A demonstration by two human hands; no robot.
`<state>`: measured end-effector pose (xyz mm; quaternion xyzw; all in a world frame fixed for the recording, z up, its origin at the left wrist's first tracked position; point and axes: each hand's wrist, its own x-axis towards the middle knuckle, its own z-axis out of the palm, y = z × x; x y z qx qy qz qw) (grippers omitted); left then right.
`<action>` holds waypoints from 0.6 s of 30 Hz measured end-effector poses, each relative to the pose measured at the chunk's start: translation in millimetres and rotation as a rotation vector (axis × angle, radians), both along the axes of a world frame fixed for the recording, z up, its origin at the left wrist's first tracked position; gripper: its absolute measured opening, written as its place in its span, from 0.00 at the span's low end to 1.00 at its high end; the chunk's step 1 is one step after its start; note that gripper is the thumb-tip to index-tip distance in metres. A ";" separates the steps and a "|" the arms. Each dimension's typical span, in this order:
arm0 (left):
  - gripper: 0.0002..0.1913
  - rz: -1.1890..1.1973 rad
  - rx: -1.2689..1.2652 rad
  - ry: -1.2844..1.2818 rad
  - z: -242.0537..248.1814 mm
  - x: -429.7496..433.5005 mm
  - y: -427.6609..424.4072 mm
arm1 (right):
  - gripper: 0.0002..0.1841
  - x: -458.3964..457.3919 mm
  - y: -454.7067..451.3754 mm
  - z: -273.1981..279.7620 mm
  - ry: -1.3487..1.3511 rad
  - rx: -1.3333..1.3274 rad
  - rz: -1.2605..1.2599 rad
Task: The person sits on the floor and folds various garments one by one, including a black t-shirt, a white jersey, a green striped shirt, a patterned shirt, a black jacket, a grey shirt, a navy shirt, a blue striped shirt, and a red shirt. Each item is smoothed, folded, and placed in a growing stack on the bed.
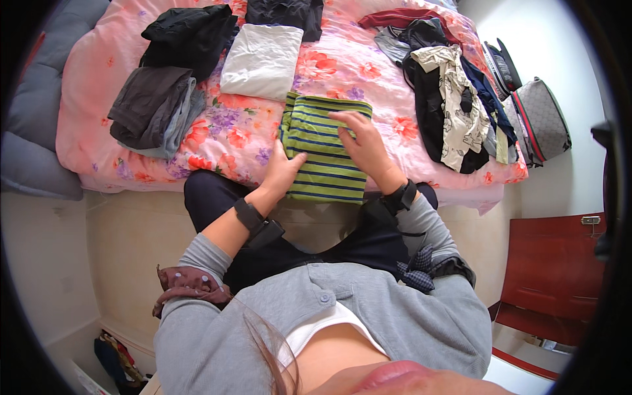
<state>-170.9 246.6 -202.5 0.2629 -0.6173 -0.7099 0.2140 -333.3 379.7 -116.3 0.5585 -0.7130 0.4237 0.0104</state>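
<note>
A green garment with dark blue stripes (328, 168) lies folded into a rectangle at the front edge of the bed, its near end reaching past the mattress. My left hand (285, 168) grips its left edge, thumb on top and fingers out of sight beneath. Over the upper right part, my right hand (363, 143) rests with its fingers spread and slightly bent; whether the fingertips press on the cloth is hard to tell. Just beyond lies a folded white garment (261, 61).
Folded dark grey trousers (150, 106) top a stack at left, near folded black clothes (190, 37). A loose heap with a cream patterned garment (452, 108) lies at right on the floral bedspread (237, 118). A patterned bag (543, 121) stands beyond the bed's right side.
</note>
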 end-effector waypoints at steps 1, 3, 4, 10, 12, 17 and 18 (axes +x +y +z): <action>0.29 0.038 -0.104 -0.003 -6.6 -0.9 -4.1 | 0.18 -13.2 2.3 -5.8 0.063 0.101 -0.039; 0.27 0.118 -0.316 -0.071 -18.0 1.3 -18.3 | 0.22 -29.8 1.1 -26.1 0.331 0.227 -0.083; 0.27 0.088 -0.330 -0.095 -22.6 3.4 -25.4 | 0.24 -34.6 -0.5 -38.1 0.514 0.279 -0.099; 0.31 0.212 -0.850 -0.319 -32.3 7.3 -41.8 | 0.38 -74.7 -35.5 -86.1 0.082 0.555 -0.298; 0.33 0.124 -0.566 -0.342 -27.9 5.1 -45.4 | 0.37 -84.5 -45.3 -84.4 0.087 0.534 -0.257; 0.27 -0.199 0.183 -0.239 -11.5 -3.0 -62.4 | 0.41 -101.3 -85.3 -59.2 -0.099 0.646 0.011; 0.26 -0.277 0.318 -0.148 -8.8 -2.6 -63.1 | 0.41 -105.6 -90.7 -53.8 -0.280 0.683 0.028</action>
